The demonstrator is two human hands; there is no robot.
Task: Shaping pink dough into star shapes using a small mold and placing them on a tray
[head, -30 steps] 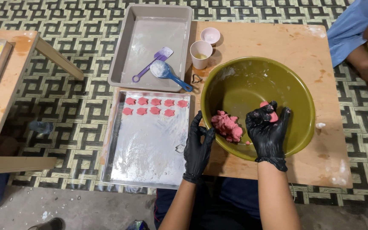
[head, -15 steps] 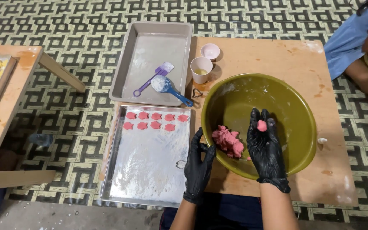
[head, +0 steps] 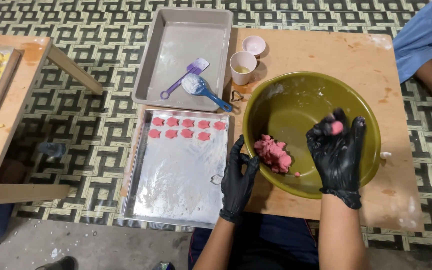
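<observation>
Both my hands wear black gloves. My right hand [head: 337,150] is raised over the olive-green bowl [head: 296,92] and pinches a small piece of pink dough [head: 336,127] in its fingertips. My left hand [head: 238,177] rests against the bowl's near-left rim, fingers curled on the edge. A lump of pink dough [head: 273,154] lies in the bowl's bottom left. Left of the bowl a foil-lined tray [head: 176,185] holds two rows of pink star-shaped pieces [head: 186,128] along its far end.
A grey baking pan [head: 176,45] farther back holds a purple spatula [head: 181,77] and a blue brush [head: 201,90]. A cup [head: 242,67], a small pink dish [head: 254,45] and a cutter [head: 236,96] sit on the wooden table [head: 336,55]. Another person's blue sleeve [head: 421,35] is at right.
My right hand has lifted out of the bowl's bottom with a small pink piece and now holds it higher over the bowl. My left hand stays at the rim.
</observation>
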